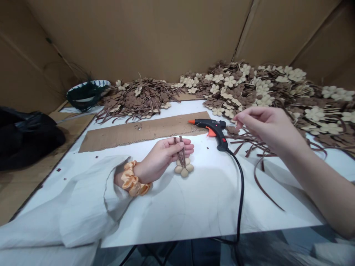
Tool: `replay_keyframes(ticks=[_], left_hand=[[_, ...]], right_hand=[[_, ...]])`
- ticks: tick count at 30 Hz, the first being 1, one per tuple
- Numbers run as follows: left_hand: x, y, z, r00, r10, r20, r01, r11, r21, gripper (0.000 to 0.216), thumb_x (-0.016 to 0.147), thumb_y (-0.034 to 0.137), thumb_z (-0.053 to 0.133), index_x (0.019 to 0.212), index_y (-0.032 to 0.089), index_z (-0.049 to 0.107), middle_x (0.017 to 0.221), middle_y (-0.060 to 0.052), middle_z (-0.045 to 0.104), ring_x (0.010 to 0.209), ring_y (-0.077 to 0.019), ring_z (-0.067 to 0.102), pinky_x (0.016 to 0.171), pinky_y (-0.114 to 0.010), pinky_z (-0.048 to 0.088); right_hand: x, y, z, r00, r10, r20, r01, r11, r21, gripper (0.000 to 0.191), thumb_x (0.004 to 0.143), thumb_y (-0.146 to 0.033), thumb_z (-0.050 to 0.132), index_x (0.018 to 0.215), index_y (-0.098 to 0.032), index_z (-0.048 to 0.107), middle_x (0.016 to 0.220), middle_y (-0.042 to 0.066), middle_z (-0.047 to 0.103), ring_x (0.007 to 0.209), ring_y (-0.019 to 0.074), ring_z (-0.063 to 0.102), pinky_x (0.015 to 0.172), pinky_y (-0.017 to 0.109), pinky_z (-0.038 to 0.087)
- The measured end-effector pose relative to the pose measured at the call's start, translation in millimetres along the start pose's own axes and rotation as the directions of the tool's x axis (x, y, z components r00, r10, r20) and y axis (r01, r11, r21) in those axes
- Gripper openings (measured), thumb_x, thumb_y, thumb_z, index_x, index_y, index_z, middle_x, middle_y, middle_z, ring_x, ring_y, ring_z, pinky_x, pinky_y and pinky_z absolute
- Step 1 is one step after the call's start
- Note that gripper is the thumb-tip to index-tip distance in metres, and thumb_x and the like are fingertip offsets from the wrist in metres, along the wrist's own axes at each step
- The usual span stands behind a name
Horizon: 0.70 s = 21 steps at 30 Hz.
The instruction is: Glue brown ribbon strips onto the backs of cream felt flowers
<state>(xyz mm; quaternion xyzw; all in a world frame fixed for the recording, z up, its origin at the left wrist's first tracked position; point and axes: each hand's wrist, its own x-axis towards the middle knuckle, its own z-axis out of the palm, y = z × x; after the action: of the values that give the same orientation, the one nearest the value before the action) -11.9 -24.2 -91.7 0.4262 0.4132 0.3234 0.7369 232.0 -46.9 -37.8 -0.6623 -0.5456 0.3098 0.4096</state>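
Note:
My left hand (172, 151) is closed round a doubled brown ribbon (182, 153), with the thumb pressing it against the fingers. At the ribbon's lower end hangs a beige padded flower (184, 168), just above the white board. My right hand (256, 123) pinches at the rear end of a clear glue stick (230, 125), which sticks out of the back of a black and orange glue gun (213, 127). The gun's orange nozzle points left over a cardboard strip (116, 136), and its small red light shows.
Heaped brown and beige fabric flowers (230, 81) line the back and right. Loose ribbons (266, 181) trail near my right arm. The gun's black cord (241, 184) runs off the front edge. A patterned bowl (102, 83) with dark strands stands back left; a black bag (27, 136) lies left.

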Motion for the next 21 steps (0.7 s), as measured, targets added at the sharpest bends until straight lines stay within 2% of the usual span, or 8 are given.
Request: replay_keyframes(ticks=[7,11,13,15,16,19,21], left_hand=[[0.5,2.5,0.6,1.000,-0.025,-0.005,0.025,0.999,-0.025,0.014,0.085,0.018,0.056,0.093,0.010,0.064,0.093,-0.013,0.070,0.085,-0.0182,0.066,0.086,-0.035,0.050],[1.1,1.3,-0.2,1.000,-0.022,-0.013,0.021,0.999,-0.029,0.015,0.086,0.019,0.054,0.093,0.010,0.064,0.094,-0.013,0.070,0.086,-0.0181,0.066,0.086,-0.035,0.051],[1.0,0.9,-0.1,1.000,-0.016,-0.018,0.015,0.999,-0.032,0.016,0.086,0.020,0.054,0.093,0.010,0.064,0.095,-0.013,0.070,0.087,-0.0180,0.066,0.087,-0.034,0.051],[0.0,1.9,1.2,1.000,-0.014,-0.022,0.013,0.999,-0.036,0.016,0.087,0.020,0.053,0.093,0.010,0.064,0.095,-0.013,0.070,0.088,-0.0177,0.066,0.087,-0.033,0.051],[-0.9,3.3,2.6,1.000,-0.012,-0.025,0.011,0.999,-0.037,0.016,0.087,0.020,0.053,0.093,0.010,0.064,0.096,-0.012,0.070,0.088,-0.0177,0.066,0.087,-0.033,0.051],[-5.1,10.5,9.5,0.998,0.025,-0.050,-0.027,0.999,-0.038,0.016,0.087,0.020,0.053,0.093,0.011,0.064,0.101,-0.012,0.069,0.093,-0.0189,0.065,0.086,-0.032,0.051],[-8.6,16.6,15.5,0.995,0.069,-0.077,-0.072,0.997,-0.034,0.016,0.087,0.021,0.053,0.094,0.012,0.064,0.104,-0.012,0.068,0.097,-0.0205,0.064,0.086,-0.033,0.051]], right_hand=[[18.5,18.5,-22.4,0.991,-0.046,-0.129,0.030,0.992,-0.124,0.025,0.078,-0.039,0.059,0.075,-0.015,0.066,0.048,-0.001,0.042,0.043,0.0079,0.027,0.043,0.027,0.016],[20.2,17.5,-21.3,0.989,-0.060,-0.132,0.030,0.975,-0.219,0.027,0.079,-0.037,0.057,0.068,-0.014,0.065,0.045,-0.003,0.038,0.041,0.0068,0.026,0.043,0.027,0.017],[15.2,12.8,-14.4,0.996,-0.060,-0.058,0.045,0.972,-0.233,0.029,0.079,-0.039,0.057,0.068,-0.014,0.066,0.048,-0.001,0.045,0.040,0.0058,0.026,0.042,0.025,0.018],[6.6,7.7,-3.4,0.994,-0.055,0.091,0.072,0.978,-0.195,0.032,0.078,-0.044,0.056,0.073,-0.015,0.067,0.063,0.003,0.060,0.041,0.0057,0.032,0.040,0.024,0.021],[1.4,5.5,3.2,0.980,-0.067,0.188,0.099,0.981,-0.167,0.032,0.077,-0.045,0.057,0.075,-0.015,0.068,0.071,0.005,0.064,0.045,0.0072,0.040,0.041,0.023,0.025],[-14.8,0.6,23.8,0.907,-0.103,0.409,0.163,0.980,-0.115,0.029,0.077,-0.041,0.059,0.087,-0.015,0.068,0.087,0.006,0.067,0.048,0.0071,0.044,0.043,0.022,0.031],[-23.6,-1.8,35.3,0.864,-0.066,0.499,0.119,0.990,-0.076,0.035,0.075,-0.042,0.061,0.097,-0.015,0.065,0.092,0.006,0.067,0.047,0.0057,0.043,0.042,0.021,0.031]])
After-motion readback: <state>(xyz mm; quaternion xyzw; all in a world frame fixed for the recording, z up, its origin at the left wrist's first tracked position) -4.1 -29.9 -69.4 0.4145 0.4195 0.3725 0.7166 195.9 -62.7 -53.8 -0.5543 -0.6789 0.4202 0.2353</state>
